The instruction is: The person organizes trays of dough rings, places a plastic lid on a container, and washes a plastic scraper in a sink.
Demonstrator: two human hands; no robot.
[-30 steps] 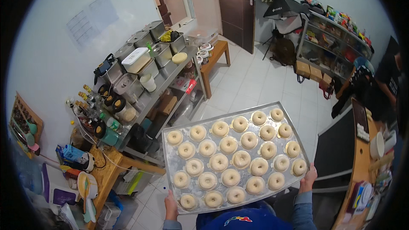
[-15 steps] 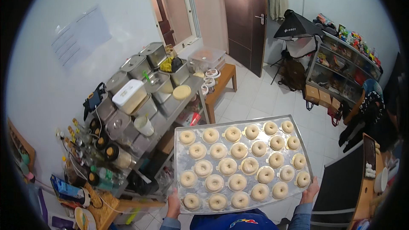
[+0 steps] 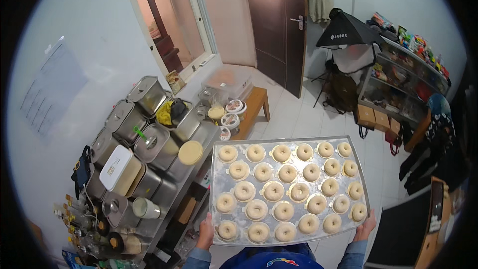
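I carry a large flat metal tray (image 3: 215, 204) in front of me, level, at about chest height. Several pale raw dough rings (image 3: 273, 191) lie on it in rows, each on a small paper square. My left hand (image 3: 205, 231) grips the tray's near left corner. My right hand (image 3: 367, 226) grips its near right corner. Only fingers and denim cuffs show below the tray's near edge.
A steel counter (image 3: 149, 159) crowded with lidded metal containers and tubs runs along the left wall. A low wooden bench (image 3: 254, 102) with bowls stands ahead, near a dark brown door (image 3: 279, 20). Shelves of goods (image 3: 403, 74) and a black softbox stand at right. White floor tiles lie ahead.
I have moved forward and turned toward the door with the tray. The counter has slid closer on the left. Both hands keep the same grip.
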